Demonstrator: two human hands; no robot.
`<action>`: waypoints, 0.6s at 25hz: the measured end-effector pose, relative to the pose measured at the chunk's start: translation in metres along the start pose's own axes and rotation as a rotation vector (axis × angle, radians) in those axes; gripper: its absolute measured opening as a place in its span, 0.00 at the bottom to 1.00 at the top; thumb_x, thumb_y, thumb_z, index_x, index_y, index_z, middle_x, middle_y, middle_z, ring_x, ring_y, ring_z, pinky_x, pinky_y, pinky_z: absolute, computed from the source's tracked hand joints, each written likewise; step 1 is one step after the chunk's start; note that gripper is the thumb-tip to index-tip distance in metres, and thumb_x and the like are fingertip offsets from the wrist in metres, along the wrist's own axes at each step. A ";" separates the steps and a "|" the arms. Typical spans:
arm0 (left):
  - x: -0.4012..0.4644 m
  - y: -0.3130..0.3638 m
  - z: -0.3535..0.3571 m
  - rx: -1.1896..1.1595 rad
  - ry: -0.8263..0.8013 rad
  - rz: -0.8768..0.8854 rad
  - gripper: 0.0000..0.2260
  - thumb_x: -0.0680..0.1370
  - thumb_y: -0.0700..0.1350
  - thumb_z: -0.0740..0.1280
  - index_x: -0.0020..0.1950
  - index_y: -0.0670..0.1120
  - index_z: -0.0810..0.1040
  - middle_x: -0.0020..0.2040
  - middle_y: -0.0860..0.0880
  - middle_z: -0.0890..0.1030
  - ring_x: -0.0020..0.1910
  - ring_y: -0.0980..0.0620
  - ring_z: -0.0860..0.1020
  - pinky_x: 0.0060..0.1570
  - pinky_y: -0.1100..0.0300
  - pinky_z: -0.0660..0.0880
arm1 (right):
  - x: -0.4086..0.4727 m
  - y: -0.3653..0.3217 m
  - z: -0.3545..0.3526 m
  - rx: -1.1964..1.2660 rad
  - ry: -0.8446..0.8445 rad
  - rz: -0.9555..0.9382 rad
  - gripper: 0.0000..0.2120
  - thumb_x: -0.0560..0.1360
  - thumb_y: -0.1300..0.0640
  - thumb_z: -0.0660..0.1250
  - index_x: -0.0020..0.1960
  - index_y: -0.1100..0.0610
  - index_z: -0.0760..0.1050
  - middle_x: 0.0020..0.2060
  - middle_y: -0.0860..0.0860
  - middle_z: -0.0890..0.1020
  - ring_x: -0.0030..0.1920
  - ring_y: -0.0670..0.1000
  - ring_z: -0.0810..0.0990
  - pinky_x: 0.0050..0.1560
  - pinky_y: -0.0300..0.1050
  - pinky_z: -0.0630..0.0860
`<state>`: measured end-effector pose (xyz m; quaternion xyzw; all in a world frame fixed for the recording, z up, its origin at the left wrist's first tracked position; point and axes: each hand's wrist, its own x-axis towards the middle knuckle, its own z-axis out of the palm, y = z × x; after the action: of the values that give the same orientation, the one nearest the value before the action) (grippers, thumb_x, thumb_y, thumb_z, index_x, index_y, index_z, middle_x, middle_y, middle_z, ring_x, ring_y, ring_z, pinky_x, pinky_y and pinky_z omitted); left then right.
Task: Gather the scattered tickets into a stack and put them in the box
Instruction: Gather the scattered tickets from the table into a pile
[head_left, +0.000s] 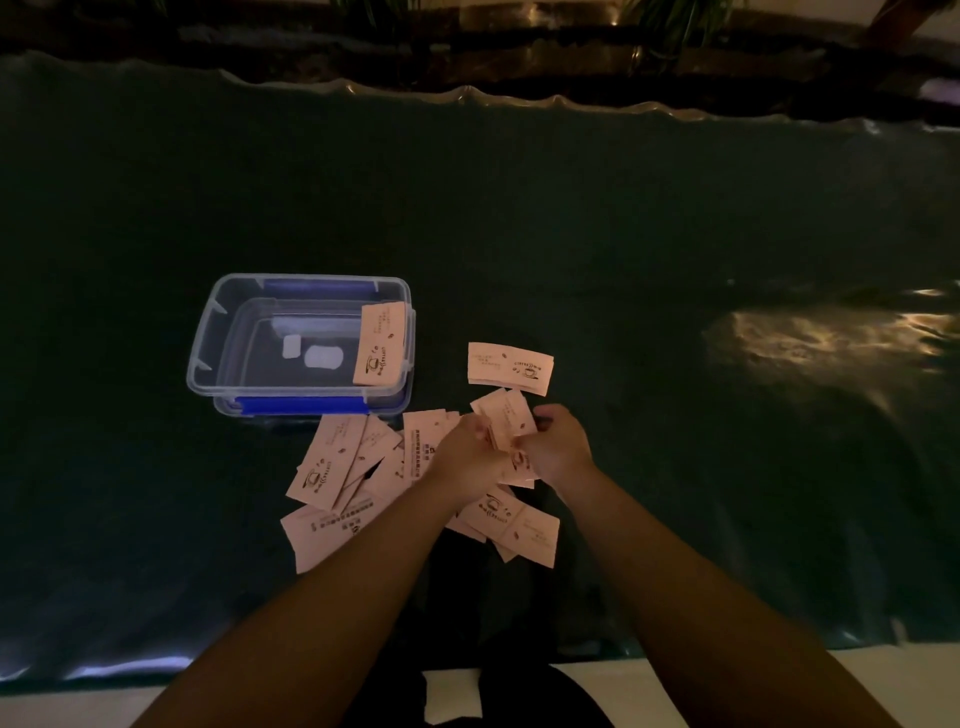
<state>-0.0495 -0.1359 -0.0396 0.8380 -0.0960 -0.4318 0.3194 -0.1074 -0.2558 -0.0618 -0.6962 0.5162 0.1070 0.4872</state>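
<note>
Hands: left hand (470, 449) and right hand (558, 447) fingers pinch small stack of tickets (506, 426); better square edges before adding loose tickets (343, 467).

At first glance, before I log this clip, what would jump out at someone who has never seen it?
The pale tickets scattered on the dark table cover, just in front of the person, stand out first. Both hands, left hand and right hand, meet over the pile, pinching a small bunch of tickets. To the left sits a clear box with blue clips, one ticket leaning inside against its right wall.
</note>
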 end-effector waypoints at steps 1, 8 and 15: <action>-0.001 0.001 0.000 -0.044 -0.018 -0.030 0.20 0.79 0.46 0.70 0.70 0.51 0.71 0.57 0.51 0.77 0.47 0.52 0.81 0.43 0.57 0.78 | 0.000 -0.001 0.000 -0.007 0.000 -0.006 0.33 0.75 0.65 0.77 0.76 0.49 0.71 0.70 0.52 0.78 0.58 0.51 0.79 0.38 0.41 0.74; -0.004 -0.005 -0.002 0.080 -0.065 0.126 0.13 0.80 0.41 0.68 0.63 0.50 0.78 0.54 0.52 0.79 0.48 0.56 0.78 0.45 0.60 0.75 | -0.002 0.001 -0.005 0.016 -0.047 0.026 0.31 0.76 0.65 0.76 0.75 0.52 0.72 0.71 0.54 0.78 0.69 0.58 0.79 0.55 0.52 0.80; -0.027 -0.026 0.000 0.769 -0.213 0.451 0.30 0.74 0.54 0.74 0.75 0.53 0.69 0.75 0.48 0.70 0.75 0.45 0.64 0.73 0.41 0.61 | -0.016 0.023 -0.036 0.165 0.049 0.053 0.28 0.81 0.65 0.70 0.79 0.51 0.70 0.74 0.56 0.77 0.67 0.59 0.80 0.52 0.53 0.80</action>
<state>-0.0691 -0.1041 -0.0378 0.8050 -0.4614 -0.3682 0.0594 -0.1462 -0.2742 -0.0470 -0.6424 0.5533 0.0598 0.5269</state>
